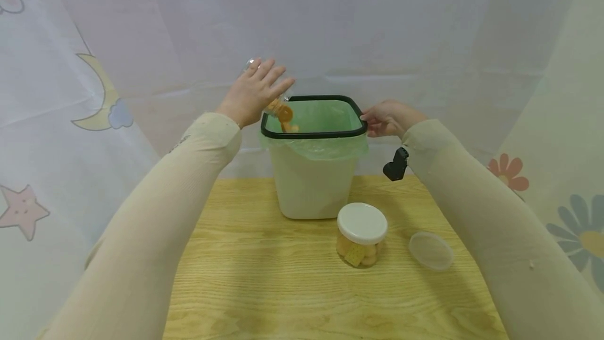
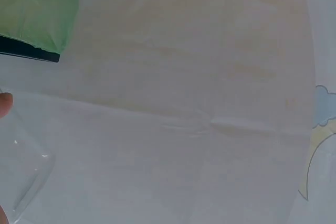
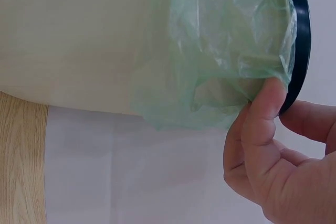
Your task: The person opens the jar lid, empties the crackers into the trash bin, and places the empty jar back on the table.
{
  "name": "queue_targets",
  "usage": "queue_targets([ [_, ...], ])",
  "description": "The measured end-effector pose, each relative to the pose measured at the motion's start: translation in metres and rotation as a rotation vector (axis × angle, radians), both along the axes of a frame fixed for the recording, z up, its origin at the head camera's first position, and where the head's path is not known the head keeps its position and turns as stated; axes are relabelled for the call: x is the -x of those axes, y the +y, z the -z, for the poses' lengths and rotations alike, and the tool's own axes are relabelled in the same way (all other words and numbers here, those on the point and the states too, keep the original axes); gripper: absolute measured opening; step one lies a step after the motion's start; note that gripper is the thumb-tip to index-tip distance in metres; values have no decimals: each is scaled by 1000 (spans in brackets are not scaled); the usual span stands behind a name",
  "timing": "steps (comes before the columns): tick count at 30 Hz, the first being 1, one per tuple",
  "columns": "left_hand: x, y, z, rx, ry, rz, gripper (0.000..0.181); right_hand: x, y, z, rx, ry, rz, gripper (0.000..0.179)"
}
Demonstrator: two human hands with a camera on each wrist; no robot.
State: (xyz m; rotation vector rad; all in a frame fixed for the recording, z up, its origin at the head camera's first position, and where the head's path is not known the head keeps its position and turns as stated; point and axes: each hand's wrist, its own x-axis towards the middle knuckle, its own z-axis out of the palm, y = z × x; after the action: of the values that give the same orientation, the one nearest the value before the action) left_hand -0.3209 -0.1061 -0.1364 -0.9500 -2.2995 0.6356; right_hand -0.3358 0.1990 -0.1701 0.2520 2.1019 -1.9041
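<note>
My left hand [image 1: 257, 91] grips a clear jar [image 2: 26, 166], tipped with its mouth over the left side of a pale trash bin [image 1: 313, 185]. Orange pieces [image 1: 285, 113], some ring-shaped, are spilling from the jar into the bin. A green bag [image 1: 325, 114] lines the bin, folded out under its black rim [image 1: 311, 135]. At the rim's right side, my right hand [image 1: 391, 117] pinches the edge, thumb on one side and fingers against the bag, as the right wrist view shows. My left palm hides part of the jar.
A clear jar with a white lid [image 1: 362, 223] stands on the wooden table [image 1: 264, 287] in front of the bin, holding orange and yellow pieces. Right of it lies a translucent round lid [image 1: 431, 251]. Behind hangs a pale cloth [image 1: 302, 25].
</note>
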Motion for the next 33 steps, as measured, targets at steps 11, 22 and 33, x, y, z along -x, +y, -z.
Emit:
queue_targets([
  [11, 1, -1, -1, -3, 12, 4, 77, -1, 0, 1, 12, -5, 1, 11],
  [22, 0, -4, 0, 24, 27, -7, 80, 0, 2, 1, 0, 10, -2, 22],
  [33, -1, -4, -1, 78, 49, 1, 79, 2, 1, 1, -9, 8, -12, 50],
])
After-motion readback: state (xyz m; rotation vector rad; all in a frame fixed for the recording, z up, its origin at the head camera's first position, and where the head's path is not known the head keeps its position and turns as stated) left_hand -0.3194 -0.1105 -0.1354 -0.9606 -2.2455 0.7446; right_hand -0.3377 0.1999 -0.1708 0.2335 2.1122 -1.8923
